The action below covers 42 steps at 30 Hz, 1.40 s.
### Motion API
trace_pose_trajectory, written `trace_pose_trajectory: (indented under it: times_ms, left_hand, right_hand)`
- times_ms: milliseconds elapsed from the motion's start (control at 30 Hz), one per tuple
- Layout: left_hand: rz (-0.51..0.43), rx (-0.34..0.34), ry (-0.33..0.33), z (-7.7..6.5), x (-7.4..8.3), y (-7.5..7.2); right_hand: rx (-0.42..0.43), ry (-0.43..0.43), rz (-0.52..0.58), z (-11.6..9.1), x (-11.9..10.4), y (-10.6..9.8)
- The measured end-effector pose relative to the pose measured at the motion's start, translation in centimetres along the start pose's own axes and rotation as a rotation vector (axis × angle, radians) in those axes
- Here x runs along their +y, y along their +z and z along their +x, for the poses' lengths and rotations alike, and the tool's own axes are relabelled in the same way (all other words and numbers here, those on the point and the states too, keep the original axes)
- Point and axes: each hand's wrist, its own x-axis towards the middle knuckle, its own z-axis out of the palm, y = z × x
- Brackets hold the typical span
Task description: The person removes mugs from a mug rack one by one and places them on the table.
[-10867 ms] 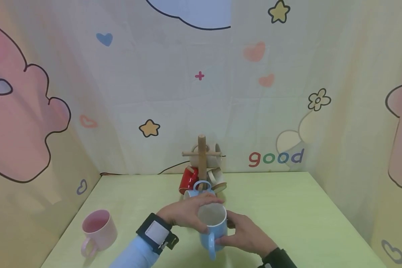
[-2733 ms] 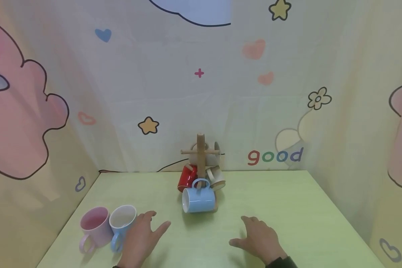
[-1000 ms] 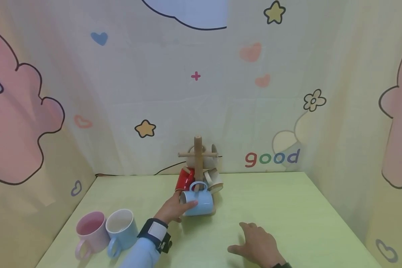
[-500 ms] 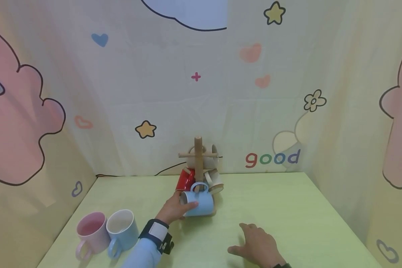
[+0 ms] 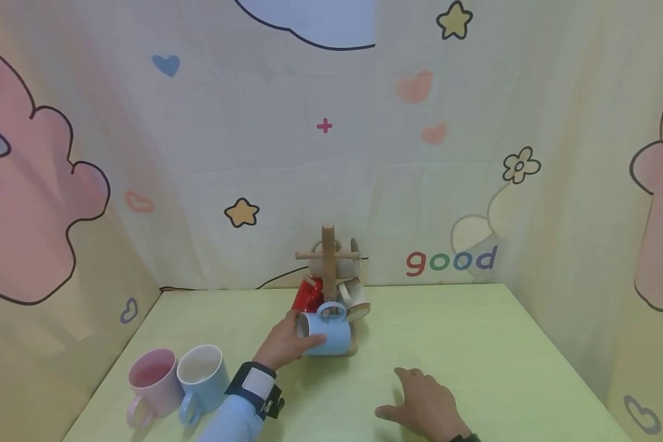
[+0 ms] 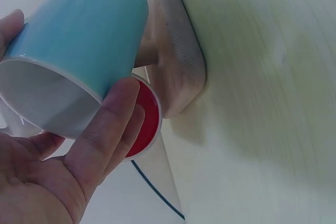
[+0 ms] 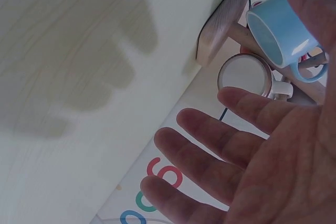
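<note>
A light blue mug (image 5: 331, 336) lies sideways at the front of the wooden mug rack (image 5: 328, 264), its handle up around a lower peg and its mouth facing left. My left hand (image 5: 283, 342) grips that mug at the mouth end, thumb on the near side. In the left wrist view, fingers (image 6: 107, 129) of this hand lie along the mug's rim. My right hand (image 5: 424, 402) hovers at the front right, fingers spread and holding nothing. The right wrist view shows its palm and loosely bent fingers (image 7: 199, 166).
A red mug (image 5: 307, 296), a white mug (image 5: 355, 299) and an upper pale mug (image 5: 349, 265) hang on the rack. A pink mug (image 5: 157, 393) and another blue mug (image 5: 205, 383) stand upright at the left of the table (image 5: 447, 331).
One blue mug, earlier between both hands, now stands beside the pink one. My left hand moved from there to the hanging blue mug, which has just shifted slightly. The right hand stays still lately.
</note>
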Motion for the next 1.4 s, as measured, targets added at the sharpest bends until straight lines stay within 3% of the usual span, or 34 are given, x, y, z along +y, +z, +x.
trace_pose_trajectory:
  times_ms: [200, 400, 800, 967, 1167, 1400]
  left_hand:
    - [0.058, 0.021, 0.012, -0.3, 0.2, -0.3]
    - [0.125, 0.029, 0.075, -0.8, 0.3, -1.0]
    - [0.18, -0.069, 0.245, -2.8, 0.8, -3.0]
    - [0.214, -0.13, 0.286, -3.6, 2.0, -2.8]
    - [0.342, -0.155, 0.334, -4.1, 3.4, -2.1]
    - [0.418, -0.208, 0.416, -4.6, 4.4, -1.4]
  right_hand:
    - [0.007, -0.01, 0.004, 0.0, 0.0, 0.1]
    - [0.0, -0.016, 0.001, 0.2, 0.0, 0.0]
    - [-0.012, -0.004, 0.001, 0.6, 0.2, -0.1]
    - [0.007, -0.012, 0.024, 0.5, 0.3, -0.3]
    - [0.058, -0.027, 0.047, 0.6, 0.5, -0.4]
    - [0.092, -0.07, 0.242, 1.0, 0.7, -0.4]
